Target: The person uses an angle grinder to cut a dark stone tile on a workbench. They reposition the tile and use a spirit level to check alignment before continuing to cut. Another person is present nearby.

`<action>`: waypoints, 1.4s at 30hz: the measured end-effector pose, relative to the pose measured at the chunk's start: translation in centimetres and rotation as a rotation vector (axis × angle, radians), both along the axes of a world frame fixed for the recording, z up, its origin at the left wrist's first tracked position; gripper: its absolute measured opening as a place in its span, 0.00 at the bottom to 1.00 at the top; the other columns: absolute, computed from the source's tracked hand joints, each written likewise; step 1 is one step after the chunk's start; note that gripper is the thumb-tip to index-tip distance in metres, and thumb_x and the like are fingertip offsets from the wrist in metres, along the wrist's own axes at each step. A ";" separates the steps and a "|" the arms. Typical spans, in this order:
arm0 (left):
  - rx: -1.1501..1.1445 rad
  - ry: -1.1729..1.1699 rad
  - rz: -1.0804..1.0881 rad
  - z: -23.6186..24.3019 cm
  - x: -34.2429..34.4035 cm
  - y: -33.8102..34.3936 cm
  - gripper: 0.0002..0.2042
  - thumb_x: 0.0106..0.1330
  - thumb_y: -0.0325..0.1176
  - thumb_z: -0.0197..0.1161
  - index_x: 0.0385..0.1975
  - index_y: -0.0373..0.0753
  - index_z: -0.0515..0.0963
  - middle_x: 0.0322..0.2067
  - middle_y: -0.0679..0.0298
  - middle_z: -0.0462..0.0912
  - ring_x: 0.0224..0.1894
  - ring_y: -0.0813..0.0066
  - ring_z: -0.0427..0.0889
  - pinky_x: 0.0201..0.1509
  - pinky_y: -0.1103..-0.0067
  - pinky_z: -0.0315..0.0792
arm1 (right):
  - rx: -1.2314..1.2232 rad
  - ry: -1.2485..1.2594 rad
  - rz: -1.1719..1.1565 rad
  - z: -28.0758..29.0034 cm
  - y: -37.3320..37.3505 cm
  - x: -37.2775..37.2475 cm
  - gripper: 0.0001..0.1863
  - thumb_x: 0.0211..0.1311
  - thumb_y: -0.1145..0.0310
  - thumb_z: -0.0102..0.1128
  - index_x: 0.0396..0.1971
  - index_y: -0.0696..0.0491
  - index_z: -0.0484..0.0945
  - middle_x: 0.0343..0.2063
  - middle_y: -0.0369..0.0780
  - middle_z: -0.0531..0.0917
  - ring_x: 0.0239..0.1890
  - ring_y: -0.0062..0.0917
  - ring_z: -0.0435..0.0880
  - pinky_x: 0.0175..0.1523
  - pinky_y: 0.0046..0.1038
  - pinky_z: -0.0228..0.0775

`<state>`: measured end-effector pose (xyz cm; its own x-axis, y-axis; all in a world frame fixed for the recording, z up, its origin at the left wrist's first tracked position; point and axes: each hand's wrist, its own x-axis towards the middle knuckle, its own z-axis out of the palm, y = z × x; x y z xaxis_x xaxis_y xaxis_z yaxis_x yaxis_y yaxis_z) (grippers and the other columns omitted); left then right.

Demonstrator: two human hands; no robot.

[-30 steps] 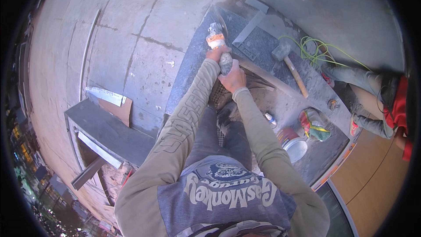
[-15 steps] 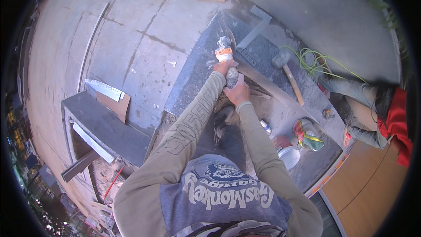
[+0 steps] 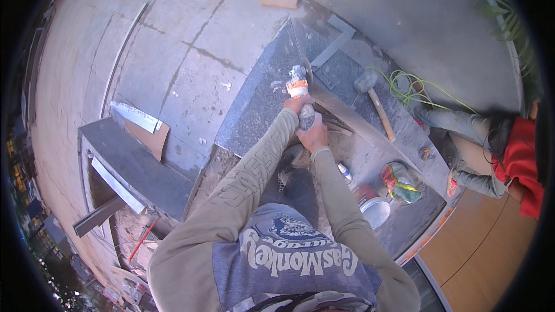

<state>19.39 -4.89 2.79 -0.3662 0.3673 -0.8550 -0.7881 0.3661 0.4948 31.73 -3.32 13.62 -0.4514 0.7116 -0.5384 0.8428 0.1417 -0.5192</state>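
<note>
Head view: both hands gripping an angle grinder (image 3: 299, 89) on a dark granite slab (image 3: 260, 110).
Left hand (image 3: 298, 103) is wrapping the grinder's front, right hand (image 3: 313, 135) is clamping its rear body; disc is sitting at the slab's right edge. Hammer (image 3: 374, 101) and green cord (image 3: 413, 89) are lying to the right, apart; another person is crouching at the far right.

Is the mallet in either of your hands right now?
No, the mallet lies on the slab, while both hands grip the angle grinder.
</note>
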 end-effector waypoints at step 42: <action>-0.928 0.900 -1.174 8.1 -7.0 -1.6 0.76 0.34 0.65 0.84 0.79 0.65 0.27 0.72 0.21 0.39 0.72 0.11 0.42 0.67 0.26 0.40 | -0.109 -0.117 -0.273 5.3 -4.3 19.1 0.39 0.44 0.64 0.74 0.58 0.60 0.70 0.42 0.51 0.86 0.45 0.43 0.88 0.52 0.39 0.78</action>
